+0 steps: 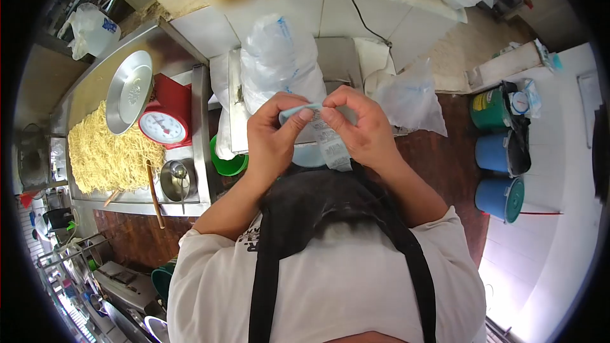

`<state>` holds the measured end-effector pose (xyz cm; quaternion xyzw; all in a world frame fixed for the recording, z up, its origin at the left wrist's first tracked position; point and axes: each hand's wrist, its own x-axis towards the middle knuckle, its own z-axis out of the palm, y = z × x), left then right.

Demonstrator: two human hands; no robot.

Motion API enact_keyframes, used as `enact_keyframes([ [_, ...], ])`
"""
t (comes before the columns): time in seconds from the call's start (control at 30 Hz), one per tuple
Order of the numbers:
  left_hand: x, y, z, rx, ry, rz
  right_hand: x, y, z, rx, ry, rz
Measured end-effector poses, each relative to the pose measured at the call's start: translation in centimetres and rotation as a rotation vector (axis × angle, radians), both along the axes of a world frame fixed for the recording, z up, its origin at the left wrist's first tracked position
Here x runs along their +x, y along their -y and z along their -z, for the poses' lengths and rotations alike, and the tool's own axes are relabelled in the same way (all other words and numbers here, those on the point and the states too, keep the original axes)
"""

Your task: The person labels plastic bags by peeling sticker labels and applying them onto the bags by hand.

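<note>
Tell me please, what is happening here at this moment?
A person is handling a pale printed strip, pinched near its upper end between the left grip and the right grip, with its lower end hanging down. Just beyond it is a bulky translucent plastic bag. On the person's left are a red scale and a heap of yellow noodles. The print is too small to read.

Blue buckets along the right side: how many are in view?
2. The middle blue bucket stands between the green bucket and the near blue bucket, which is lowest in the picture. Others could be hidden behind things.
</note>
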<state>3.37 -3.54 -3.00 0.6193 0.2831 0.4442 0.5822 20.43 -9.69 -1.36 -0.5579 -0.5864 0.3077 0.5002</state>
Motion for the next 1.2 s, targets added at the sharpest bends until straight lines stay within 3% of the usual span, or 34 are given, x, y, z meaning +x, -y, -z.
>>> enact_keyframes([
  [0.13,-1.2,-1.0,1.5,-0.133,0.063,0.098,-2.2,-0.2,0.1,0.057,-0.005,0.059],
  [0.23,-1.4,-1.0,2.0,0.026,0.066,0.075,-2.2,-0.5,1.3,0.17,0.039,0.075],
  [0.3,-1.6,-1.1,1.6,0.111,0.02,0.021,-2.0,-0.7,1.1,0.155,-0.122,0.067],
  [0.37,-2.4,-1.2,2.0,0.209,-0.078,0.019,-2.0,-0.4,-0.5,0.007,-0.514,0.063],
  [0.5,-4.6,-1.9,4.6,0.333,-0.129,0.112,-1.8,-0.7,-0.1,0.11,-0.71,0.064],
  [0.57,-5.0,-1.6,5.0,0.251,-0.04,0.05,-2.0,-0.8,-0.8,0.077,-0.752,0.064],
  [0.7,-3.8,-1.6,1.9,0.368,0.145,-0.028,-2.8,-0.5,-0.8,-0.008,-0.599,0.032],
  [0.8,-2.4,-1.4,0.9,0.339,0.066,0.086,-3.5,-0.5,-0.1,-0.008,-0.566,0.001],
  [0.93,-1.2,-0.6,0.3,0.085,0.099,0.031,-3.3,-0.6,0.1,0.014,-0.466,0.008],
  [0.97,-1.3,-0.2,-0.2,-0.11,0.123,-0.007,-3.2,-0.5,0.0,0.016,-0.444,0.019],
  [1.2,-1.6,-1.2,0.3,0.061,0.124,0.03,-3.6,-0.3,0.7,0.104,-0.304,0.065],
])
